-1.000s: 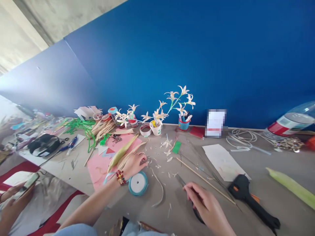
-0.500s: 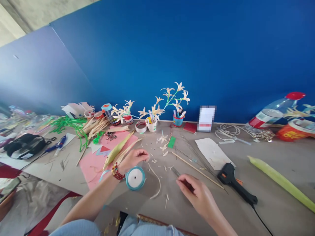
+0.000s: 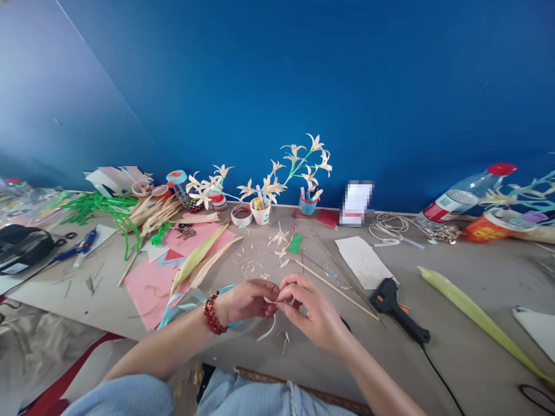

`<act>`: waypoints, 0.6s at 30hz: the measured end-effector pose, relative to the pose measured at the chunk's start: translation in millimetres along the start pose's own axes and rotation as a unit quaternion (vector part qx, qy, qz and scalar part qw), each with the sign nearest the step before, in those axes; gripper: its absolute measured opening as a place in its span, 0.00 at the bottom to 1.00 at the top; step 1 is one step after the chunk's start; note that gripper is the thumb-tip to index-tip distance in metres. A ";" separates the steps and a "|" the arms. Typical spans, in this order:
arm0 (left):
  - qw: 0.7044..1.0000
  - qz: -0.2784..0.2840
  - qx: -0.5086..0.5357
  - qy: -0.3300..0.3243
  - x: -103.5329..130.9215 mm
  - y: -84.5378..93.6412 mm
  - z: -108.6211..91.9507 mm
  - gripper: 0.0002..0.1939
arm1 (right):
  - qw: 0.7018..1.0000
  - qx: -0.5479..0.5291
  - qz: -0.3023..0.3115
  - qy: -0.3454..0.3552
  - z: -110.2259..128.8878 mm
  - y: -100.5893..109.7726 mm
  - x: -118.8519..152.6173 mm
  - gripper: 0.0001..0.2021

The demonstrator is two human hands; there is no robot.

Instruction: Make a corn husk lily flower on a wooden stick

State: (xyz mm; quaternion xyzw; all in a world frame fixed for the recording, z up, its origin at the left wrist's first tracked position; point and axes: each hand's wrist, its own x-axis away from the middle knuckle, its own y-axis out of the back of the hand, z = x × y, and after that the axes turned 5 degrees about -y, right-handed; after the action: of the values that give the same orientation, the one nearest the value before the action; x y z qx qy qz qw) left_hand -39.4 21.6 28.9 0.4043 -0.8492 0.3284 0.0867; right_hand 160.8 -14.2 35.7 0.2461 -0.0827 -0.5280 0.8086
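Near the table's point(image 3: 243, 353) front edge, we hold left hand point(image 3: 247, 301) and right hand point(image 3: 313, 312) together, fingertips pinched around a pale sliver point(image 3: 270, 300), its long axis roughly along that edge.

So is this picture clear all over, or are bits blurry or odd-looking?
In the head view, the left hand and right hand look fairly sharp; the blue wall pales at upper left; the plastic clutter at far left looks soft; the upright white item is pixelated beyond reading.
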 end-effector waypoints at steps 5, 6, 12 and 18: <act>0.999 -0.017 -0.028 -0.023 1.0 3.3 -3.8 0.09 | 0.980 -0.180 0.019 -0.086 -6.1 -2.5 -4.3 0.09; 0.998 -0.030 -0.033 -0.041 2.1 4.3 -6.0 0.10 | 0.972 -0.208 0.025 -0.110 -6.8 -2.8 -5.3 0.09; 0.974 -0.002 -0.206 -0.095 5.4 12.5 -21.6 0.10 | 0.961 -0.231 0.033 -0.151 -12.8 -4.3 -9.0 0.10; 0.925 -0.055 -0.338 -0.163 -30.4 36.6 -34.2 0.11 | 0.985 -0.106 -0.088 -0.107 -28.9 7.9 -3.2 0.09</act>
State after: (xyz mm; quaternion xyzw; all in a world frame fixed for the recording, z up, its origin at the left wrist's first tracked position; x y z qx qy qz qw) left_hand -50.6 79.0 24.8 0.4448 -0.8888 -0.0542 0.0962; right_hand 177.2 0.2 14.9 0.1071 -0.0904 -0.6263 0.7669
